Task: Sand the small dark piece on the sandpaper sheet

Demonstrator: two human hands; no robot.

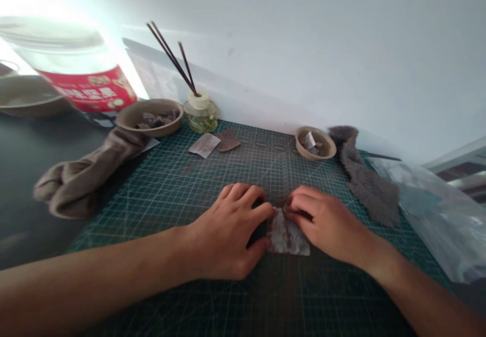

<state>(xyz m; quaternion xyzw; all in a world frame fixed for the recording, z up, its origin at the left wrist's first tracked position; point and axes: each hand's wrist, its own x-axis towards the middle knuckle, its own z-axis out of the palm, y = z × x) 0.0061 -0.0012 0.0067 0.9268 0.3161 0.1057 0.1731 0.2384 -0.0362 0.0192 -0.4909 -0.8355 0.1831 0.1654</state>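
Note:
A small, blotchy grey-white sheet with brown marks lies on the green cutting mat between my hands. My left hand is at the sheet's left edge, its thumb and index finger apart and pressing on it. At the upper right corner, my right hand is closed in a pinch on a dark brown bit. Whether this bit is part of the sheet, I cannot tell. Beyond my hands lie a pale square and a brown square, edges touching.
Bowls with brown scraps stand at the back left and right. Near them are a reed diffuser, a red-labelled jar, a brown cloth, a fuzzy grey-brown strip and a clear plastic bag.

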